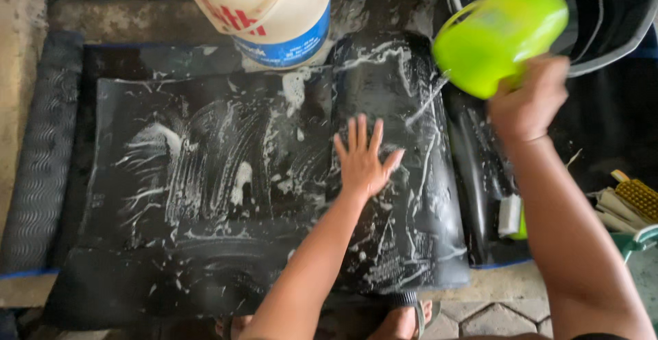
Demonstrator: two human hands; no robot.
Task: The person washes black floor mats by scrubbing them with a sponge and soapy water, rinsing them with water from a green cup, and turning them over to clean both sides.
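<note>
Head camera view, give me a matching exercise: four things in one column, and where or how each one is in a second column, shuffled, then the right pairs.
Things:
1. left hand
2. green scoop
3. cream bucket
4. black tub

Places or states:
A. top right corner, dark rim showing
B. flat on the soapy black mat, fingers spread
C. standing at the mat's top edge
D. tilted in the right hand, water running out

Pairs: 1-B, 2-D, 3-C, 4-A

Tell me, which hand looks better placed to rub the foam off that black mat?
Probably the left hand: it lies flat, fingers spread, on the soapy black rubber mat. The right hand is busy, tilting the lime-green plastic scoop that spills water onto the mat.
</note>
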